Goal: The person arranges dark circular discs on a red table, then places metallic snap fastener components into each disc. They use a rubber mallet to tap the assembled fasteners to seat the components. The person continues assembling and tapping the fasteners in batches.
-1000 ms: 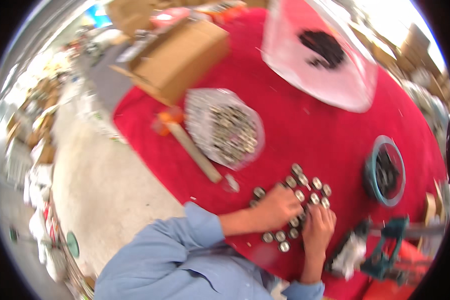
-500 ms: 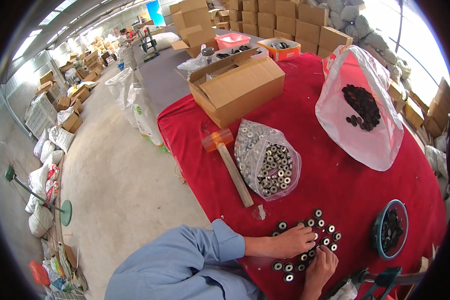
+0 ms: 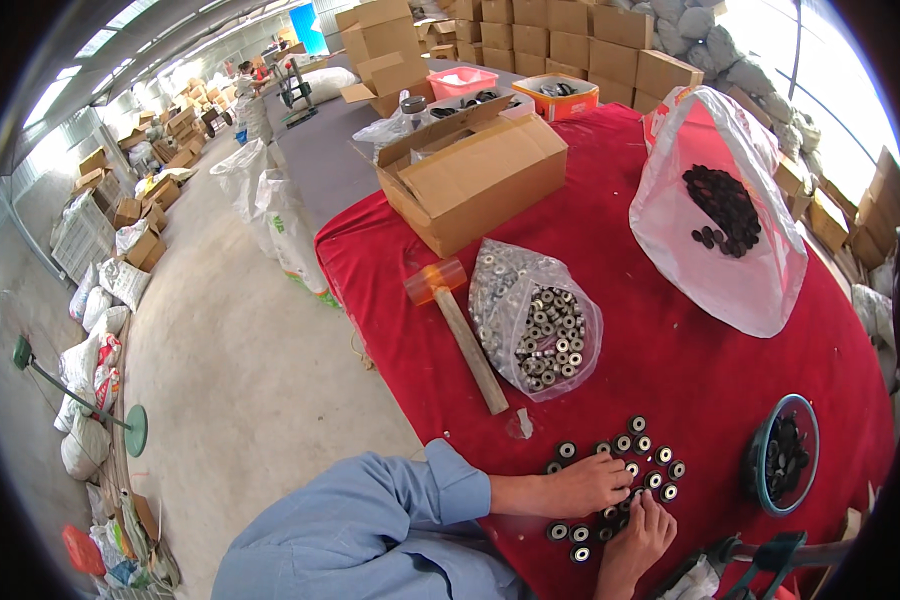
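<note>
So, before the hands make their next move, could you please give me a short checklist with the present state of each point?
1. Both hands visible: ok. The left hand and right hand are among the black-rimmed wheels.
2. Fingers' grip on a wheel: cannot tell; the hands hide it.
3. Every wheel in plain view: not ok. The hands partly cover the group.
4. Clear bag open, metal rings exposed: ok.
5. Mallet apart from the hands: ok. It lies on the red cloth beside the clear bag.
6. Basin upright with black pieces inside: ok.
</note>
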`<action>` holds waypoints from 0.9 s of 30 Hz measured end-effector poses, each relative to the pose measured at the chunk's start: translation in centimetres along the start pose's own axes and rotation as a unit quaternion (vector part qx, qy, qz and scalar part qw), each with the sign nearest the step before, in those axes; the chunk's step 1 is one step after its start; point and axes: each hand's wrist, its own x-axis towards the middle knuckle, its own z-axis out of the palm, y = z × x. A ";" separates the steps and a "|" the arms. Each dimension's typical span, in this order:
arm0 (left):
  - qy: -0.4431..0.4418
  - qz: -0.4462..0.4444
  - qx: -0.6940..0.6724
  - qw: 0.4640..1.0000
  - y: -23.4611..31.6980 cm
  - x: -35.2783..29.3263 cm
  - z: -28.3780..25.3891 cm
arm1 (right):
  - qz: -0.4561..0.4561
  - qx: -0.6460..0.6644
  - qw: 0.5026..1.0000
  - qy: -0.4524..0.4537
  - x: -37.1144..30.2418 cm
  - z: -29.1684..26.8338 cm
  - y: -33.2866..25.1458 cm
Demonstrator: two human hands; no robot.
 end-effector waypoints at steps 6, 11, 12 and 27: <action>0.020 0.006 0.024 1.000 0.3 -0.2 0.0 | 0.034 0.011 0.999 -0.017 -0.6 0.8 0.0; 0.017 0.016 0.040 0.999 0.4 -0.3 -0.2 | 0.041 0.003 0.999 -0.013 -0.9 0.7 -0.4; 0.021 0.018 0.042 0.999 0.5 -0.4 -0.2 | 0.042 0.007 0.999 -0.012 -0.9 0.7 -0.4; 0.028 -0.004 0.031 0.999 0.7 -1.8 -0.7 | 0.044 0.056 0.997 -0.005 -0.8 0.2 -0.5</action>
